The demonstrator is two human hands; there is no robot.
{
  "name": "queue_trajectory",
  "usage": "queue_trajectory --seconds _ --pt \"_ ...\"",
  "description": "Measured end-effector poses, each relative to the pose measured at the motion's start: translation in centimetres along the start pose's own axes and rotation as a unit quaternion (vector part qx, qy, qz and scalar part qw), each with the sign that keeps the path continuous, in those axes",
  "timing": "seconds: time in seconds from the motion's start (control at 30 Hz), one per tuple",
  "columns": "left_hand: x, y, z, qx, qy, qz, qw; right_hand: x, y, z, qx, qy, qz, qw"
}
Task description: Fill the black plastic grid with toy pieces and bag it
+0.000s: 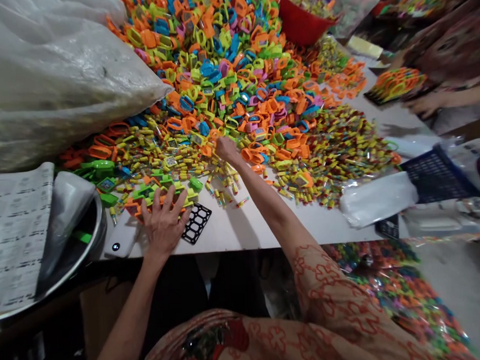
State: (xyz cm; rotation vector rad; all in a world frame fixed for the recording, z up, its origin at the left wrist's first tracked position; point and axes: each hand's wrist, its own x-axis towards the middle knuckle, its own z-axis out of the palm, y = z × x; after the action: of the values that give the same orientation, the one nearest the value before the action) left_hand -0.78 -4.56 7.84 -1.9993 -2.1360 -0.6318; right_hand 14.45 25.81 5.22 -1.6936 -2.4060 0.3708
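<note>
My left hand (162, 218) lies palm down with fingers spread over a small cluster of green, yellow and orange plastic toy watches (158, 190). Partly under its fingers, a black grid plate with rows of openings (197, 223) lies on the white table. My right hand (226, 149) reaches forward into the edge of a big heap of colourful toy watches (220, 70). Its fingers are curled and point down, close to orange watches; their tips and anything in them are hidden. Small yellow tubes with clear middles (224, 186) are scattered just below this hand.
A large plastic sack (63, 76) bulges at the left, above a metal basin (95, 222). A white case (122, 237) lies near my left hand. To the right are more yellow tubes (341, 145), a plastic packet (378, 199), a blue basket (440, 173) and another person's hand (422, 104).
</note>
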Motion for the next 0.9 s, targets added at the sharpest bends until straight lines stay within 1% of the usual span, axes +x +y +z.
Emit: queue_trajectory --seconds 0.1,0.2,0.27,0.33,0.37,0.4,0.47,0.5,0.53,0.57,0.6,0.63,0.67,0.7,0.73,0.77,0.8,0.83,0.9 --pt "-0.1 0.0 0.0 -0.009 -0.003 -0.008 1.0 -3.8 3.2 -0.6 0.073 0.0 0.03 0.997" --pt "-0.1 0.0 0.1 -0.023 -0.005 -0.012 1.0 -7.5 6.4 -1.2 0.153 0.02 0.047 0.987" --pt "0.0 0.0 0.1 -0.031 -0.007 -0.012 0.999 -9.2 7.7 -1.6 0.171 0.048 0.065 0.982" --pt "0.1 0.0 0.1 -0.039 -0.005 -0.015 0.999 -10.2 8.4 -1.9 0.203 0.077 0.088 0.972" --pt "0.1 0.1 0.1 -0.044 -0.005 -0.017 0.999 -10.7 8.5 -2.2 0.244 0.088 0.103 0.96" --pt "0.1 0.1 0.0 -0.05 -0.006 -0.018 0.999 -11.3 8.4 -2.3 0.302 0.095 0.117 0.941" --pt "0.2 0.2 0.0 -0.06 -0.013 -0.021 0.998 -13.2 8.0 -2.4 0.435 0.088 0.13 0.886" --pt "0.2 0.2 0.0 -0.064 -0.017 -0.023 0.998 -14.6 7.7 -2.3 0.488 0.07 0.126 0.861" --pt "0.2 0.2 0.0 -0.066 -0.02 -0.026 0.997 -16.1 7.3 -2.0 0.519 0.04 0.119 0.846" --pt "0.3 0.3 0.0 -0.067 -0.023 -0.029 0.997 -17.9 6.8 -1.6 0.527 -0.003 0.109 0.843" --pt "0.3 0.3 0.0 -0.067 -0.026 -0.031 0.997 -19.6 6.3 -1.1 0.511 -0.049 0.099 0.852" --pt "0.4 0.4 -0.1 -0.066 -0.03 -0.033 0.997 -21.2 5.8 -0.7 0.472 -0.095 0.089 0.872" --pt "0.5 0.4 -0.2 -0.066 -0.036 -0.034 0.997 -22.6 5.2 -0.3 0.412 -0.132 0.079 0.898" --pt "0.5 0.4 -0.3 -0.067 -0.043 -0.033 0.996 -23.7 4.6 0.0 0.335 -0.155 0.068 0.927" --pt "0.6 0.4 -0.4 -0.069 -0.049 -0.031 0.996 -24.4 3.9 0.2 0.25 -0.165 0.055 0.953" --pt "0.6 0.4 -0.7 -0.072 -0.052 -0.027 0.996 -24.7 3.2 0.2 0.167 -0.166 0.04 0.971" --pt "0.5 0.3 -0.9 -0.076 -0.05 -0.023 0.996 -24.7 2.6 0.2 0.097 -0.164 0.023 0.981" --pt "0.5 0.2 -1.2 -0.077 -0.043 -0.02 0.996 -24.5 2.0 0.1 0.043 -0.166 0.006 0.985" --pt "0.1 0.0 -1.8 -0.076 -0.018 -0.024 0.997 -23.6 1.0 0.0 -0.012 -0.173 -0.028 0.984"
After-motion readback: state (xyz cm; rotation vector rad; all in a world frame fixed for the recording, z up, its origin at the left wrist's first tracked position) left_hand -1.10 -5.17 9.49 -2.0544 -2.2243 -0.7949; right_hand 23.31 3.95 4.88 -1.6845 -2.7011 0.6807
